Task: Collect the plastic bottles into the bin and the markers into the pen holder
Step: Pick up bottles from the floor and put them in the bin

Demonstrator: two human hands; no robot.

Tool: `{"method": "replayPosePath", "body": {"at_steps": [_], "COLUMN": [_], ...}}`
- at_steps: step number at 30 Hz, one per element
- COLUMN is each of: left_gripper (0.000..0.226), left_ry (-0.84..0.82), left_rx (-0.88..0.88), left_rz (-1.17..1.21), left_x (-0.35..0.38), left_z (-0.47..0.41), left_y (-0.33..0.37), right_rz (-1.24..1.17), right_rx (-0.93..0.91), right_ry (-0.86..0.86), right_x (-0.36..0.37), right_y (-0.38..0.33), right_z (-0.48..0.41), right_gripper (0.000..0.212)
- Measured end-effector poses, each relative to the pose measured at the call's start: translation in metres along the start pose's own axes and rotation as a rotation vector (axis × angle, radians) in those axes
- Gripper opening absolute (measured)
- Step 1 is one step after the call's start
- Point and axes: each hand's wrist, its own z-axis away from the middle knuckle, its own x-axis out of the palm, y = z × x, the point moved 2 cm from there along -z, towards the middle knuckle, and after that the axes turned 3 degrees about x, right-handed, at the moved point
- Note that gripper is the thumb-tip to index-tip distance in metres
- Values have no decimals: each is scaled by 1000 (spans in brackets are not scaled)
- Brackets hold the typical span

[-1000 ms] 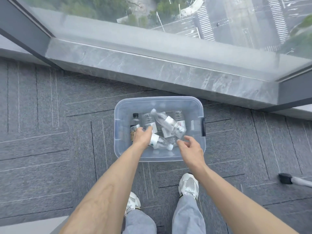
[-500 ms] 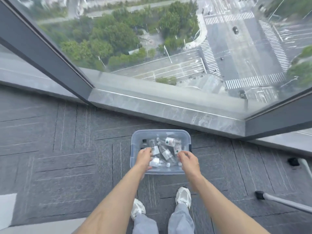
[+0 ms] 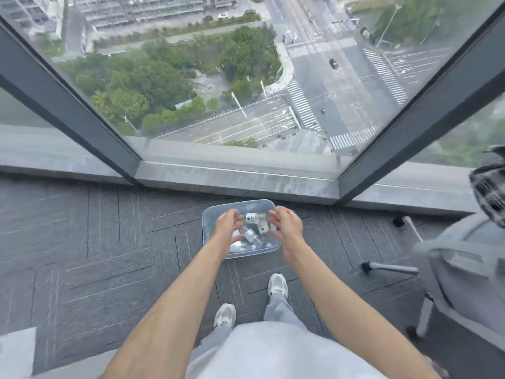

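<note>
Bare-skinned and empty, both hands reach forward above a clear plastic bin on the floor. The left hand has its fingers spread and curled loosely, gripping nothing, over the bin's left half. The right hand mirrors it over the right half, fingers parted and also gripping nothing. Whether either hand touches the bin's rim cannot be told.

Between the two hands, several small clear plastic bottles with white labels lie jumbled inside the bin, some on their sides and overlapping. No markers or pen holder are in view.

The bin sits on grey carpet tiles close to the floor's far edge, just short of a grey marble sill that runs below a large slanted window. Through the glass, trees, roads and crosswalks show far below.

Nearer the camera, two white sneakers and light grey trousers stand on the carpet behind the bin. Toward the right edge of the floor, a grey office chair with a pale wheeled base stands well apart from the bin.
</note>
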Motion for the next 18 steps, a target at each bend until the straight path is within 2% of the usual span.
{"method": "replayPosePath", "body": {"at_steps": [3,7,12,18], "left_gripper": [19,19,21,28], "left_ry": [-102,-272,-464,-799], "left_rx": [48,58,111,188], "left_rz": [7,-103,-452,-781], "left_x": [8,27,73,134], "left_z": [23,58,115,208], "left_y": [0,-24,-75,-173], "right_rz": [-114,-286,-473,-667], "right_rx": [-63,-137,-197,-258], "right_ry": [91,271,531,854], "right_x": [-24,-73,-142,-231], "right_y": [12,48,111,198], "right_z": [35,83,153,254], "right_gripper": [17,16,22,23]}}
